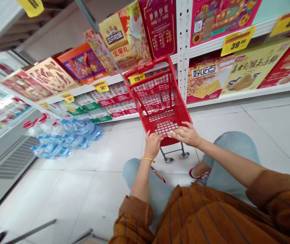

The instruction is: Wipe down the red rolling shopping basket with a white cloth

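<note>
A red plastic shopping cart stands upright in front of me on grey legs with small wheels, its basket showing no goods. My left hand, with a gold bracelet at the wrist, has its fingers curled over the cart's near rim at the left. Over the right part of the same rim lies my right hand, its fingers bent round the edge. The cart's handle is at the far side, close to the shelf.
Shelves with boxed snacks, nut gift boxes and yellow price tags run along the far side. Packs of water bottles sit on the tiled floor at left, beside a grey cooler. Thin metal bars show at lower left.
</note>
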`<action>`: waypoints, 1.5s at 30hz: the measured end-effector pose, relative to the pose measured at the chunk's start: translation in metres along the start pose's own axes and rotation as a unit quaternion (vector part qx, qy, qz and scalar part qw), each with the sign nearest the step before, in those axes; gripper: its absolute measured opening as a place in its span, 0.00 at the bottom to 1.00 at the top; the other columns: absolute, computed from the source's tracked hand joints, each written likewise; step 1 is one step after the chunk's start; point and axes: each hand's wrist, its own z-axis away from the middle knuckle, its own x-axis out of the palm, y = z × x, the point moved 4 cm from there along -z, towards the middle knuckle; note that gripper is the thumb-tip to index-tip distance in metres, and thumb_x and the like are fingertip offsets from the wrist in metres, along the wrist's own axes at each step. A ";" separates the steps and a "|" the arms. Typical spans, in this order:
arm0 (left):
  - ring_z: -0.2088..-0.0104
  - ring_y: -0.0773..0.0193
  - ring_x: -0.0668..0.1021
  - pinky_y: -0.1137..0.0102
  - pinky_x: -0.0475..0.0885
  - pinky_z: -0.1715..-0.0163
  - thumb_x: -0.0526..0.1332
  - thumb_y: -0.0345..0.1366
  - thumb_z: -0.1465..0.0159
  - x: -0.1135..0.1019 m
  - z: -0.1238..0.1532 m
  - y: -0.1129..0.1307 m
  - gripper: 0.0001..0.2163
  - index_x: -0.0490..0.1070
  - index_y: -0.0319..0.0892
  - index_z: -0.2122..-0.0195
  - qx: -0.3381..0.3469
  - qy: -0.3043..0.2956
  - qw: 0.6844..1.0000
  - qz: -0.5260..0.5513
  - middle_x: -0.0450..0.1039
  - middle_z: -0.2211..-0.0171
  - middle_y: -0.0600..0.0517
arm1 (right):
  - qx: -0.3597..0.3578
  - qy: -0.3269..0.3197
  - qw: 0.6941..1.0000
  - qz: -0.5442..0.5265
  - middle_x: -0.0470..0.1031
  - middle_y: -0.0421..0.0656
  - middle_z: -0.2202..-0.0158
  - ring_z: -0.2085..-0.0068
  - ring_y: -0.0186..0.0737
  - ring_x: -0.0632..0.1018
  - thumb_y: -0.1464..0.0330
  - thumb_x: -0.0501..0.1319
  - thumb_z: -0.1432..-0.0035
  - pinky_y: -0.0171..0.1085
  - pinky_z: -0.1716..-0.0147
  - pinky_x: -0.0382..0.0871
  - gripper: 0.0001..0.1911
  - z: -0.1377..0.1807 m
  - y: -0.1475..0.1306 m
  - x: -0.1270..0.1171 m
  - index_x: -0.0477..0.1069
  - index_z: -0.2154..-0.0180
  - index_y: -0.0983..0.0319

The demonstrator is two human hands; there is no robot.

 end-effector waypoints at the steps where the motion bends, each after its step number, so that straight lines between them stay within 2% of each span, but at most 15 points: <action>1: 0.57 0.63 0.76 0.54 0.55 0.37 0.51 0.38 0.30 0.000 0.000 0.000 0.13 0.75 0.44 0.60 0.000 0.004 1.000 0.000 0.78 0.63 0.51 | 0.006 -0.006 1.000 0.001 0.79 0.35 0.57 0.58 0.33 0.74 0.72 0.58 0.37 0.47 0.42 0.54 0.21 0.004 0.005 -0.002 0.65 0.44 0.48; 8: 0.58 0.62 0.76 0.54 0.55 0.38 0.51 0.38 0.30 0.002 0.000 0.000 0.13 0.74 0.43 0.61 0.007 0.011 1.000 0.004 0.79 0.63 0.51 | 0.010 -0.035 0.998 -0.047 0.78 0.39 0.56 0.53 0.34 0.73 0.74 0.55 0.36 0.46 0.42 0.59 0.22 0.024 0.037 -0.021 0.64 0.42 0.51; 11: 0.58 0.62 0.76 0.54 0.55 0.38 0.51 0.38 0.30 0.002 -0.001 0.002 0.13 0.75 0.43 0.61 -0.007 0.013 1.000 0.003 0.79 0.64 0.51 | 0.022 -0.021 0.998 -0.056 0.77 0.42 0.55 0.50 0.38 0.72 0.74 0.55 0.36 0.47 0.43 0.62 0.21 0.024 0.032 -0.024 0.65 0.43 0.53; 14: 0.58 0.62 0.76 0.54 0.55 0.38 0.51 0.37 0.30 0.001 -0.001 0.003 0.13 0.75 0.43 0.62 -0.021 0.017 1.000 0.000 0.78 0.65 0.51 | 0.014 -0.008 0.998 -0.055 0.76 0.43 0.52 0.48 0.40 0.71 0.73 0.57 0.37 0.48 0.43 0.64 0.21 0.017 0.017 -0.021 0.66 0.44 0.54; 18: 0.58 0.62 0.76 0.54 0.56 0.39 0.51 0.37 0.30 -0.001 0.000 -0.001 0.13 0.75 0.43 0.62 -0.018 0.015 1.000 0.001 0.79 0.64 0.50 | 0.010 0.006 0.999 -0.048 0.77 0.41 0.54 0.51 0.38 0.73 0.74 0.57 0.37 0.47 0.41 0.62 0.22 0.007 0.006 -0.012 0.67 0.44 0.52; 21: 0.57 0.62 0.76 0.54 0.56 0.38 0.51 0.37 0.30 -0.001 0.001 -0.006 0.13 0.75 0.43 0.61 -0.016 0.004 1.000 -0.001 0.79 0.64 0.51 | 0.015 0.000 0.998 -0.064 0.78 0.39 0.56 0.54 0.35 0.74 0.74 0.56 0.36 0.46 0.40 0.61 0.24 0.007 0.011 -0.007 0.64 0.42 0.50; 24: 0.57 0.62 0.76 0.55 0.56 0.39 0.51 0.37 0.30 -0.001 0.001 -0.008 0.12 0.75 0.43 0.60 -0.011 0.001 1.000 -0.002 0.79 0.63 0.51 | -0.011 -0.023 0.997 -0.069 0.78 0.39 0.55 0.54 0.34 0.74 0.74 0.54 0.36 0.46 0.40 0.61 0.24 0.012 0.019 -0.003 0.63 0.40 0.50; 27: 0.57 0.62 0.76 0.55 0.57 0.39 0.51 0.37 0.30 -0.002 0.001 -0.007 0.12 0.74 0.43 0.61 -0.006 0.001 1.000 0.000 0.79 0.63 0.51 | -0.027 -0.037 0.996 -0.070 0.77 0.40 0.54 0.52 0.35 0.75 0.74 0.53 0.35 0.47 0.41 0.63 0.25 0.019 0.027 -0.004 0.61 0.40 0.51; 30: 0.57 0.63 0.76 0.55 0.57 0.39 0.51 0.37 0.30 -0.003 0.000 -0.007 0.12 0.74 0.43 0.61 -0.008 -0.005 1.000 -0.001 0.79 0.63 0.51 | -0.015 -0.040 0.995 -0.089 0.76 0.42 0.53 0.48 0.38 0.73 0.74 0.52 0.35 0.49 0.41 0.64 0.25 0.026 0.035 -0.007 0.60 0.39 0.52; 33: 0.57 0.63 0.77 0.56 0.57 0.39 0.51 0.36 0.30 -0.005 -0.001 -0.007 0.12 0.74 0.44 0.60 -0.003 -0.029 1.000 0.001 0.79 0.62 0.51 | 0.003 -0.038 0.992 -0.116 0.75 0.44 0.51 0.43 0.41 0.70 0.75 0.51 0.34 0.51 0.41 0.65 0.25 0.032 0.041 -0.012 0.59 0.38 0.53; 39: 0.50 0.64 0.76 0.56 0.58 0.38 0.51 0.30 0.31 -0.011 -0.003 -0.010 0.13 0.72 0.46 0.50 0.016 -0.108 0.994 0.024 0.78 0.53 0.50 | 0.050 -0.023 0.987 -0.151 0.73 0.45 0.47 0.39 0.44 0.66 0.75 0.52 0.34 0.54 0.39 0.63 0.25 0.037 0.042 -0.020 0.59 0.38 0.53; 43: 0.43 0.64 0.73 0.53 0.56 0.37 0.49 0.27 0.31 -0.018 -0.005 -0.016 0.17 0.67 0.47 0.44 0.029 -0.142 0.988 0.051 0.73 0.46 0.48 | 0.071 0.009 0.988 -0.136 0.73 0.46 0.46 0.39 0.45 0.67 0.76 0.54 0.36 0.55 0.40 0.64 0.27 0.039 0.030 -0.028 0.59 0.38 0.52; 45: 0.41 0.63 0.71 0.52 0.55 0.36 0.49 0.27 0.31 -0.022 -0.006 -0.019 0.18 0.67 0.47 0.44 0.039 -0.159 0.984 0.063 0.72 0.44 0.47 | 0.054 0.015 0.989 -0.135 0.73 0.45 0.46 0.38 0.45 0.66 0.76 0.55 0.36 0.54 0.40 0.65 0.27 0.036 0.016 -0.030 0.59 0.38 0.53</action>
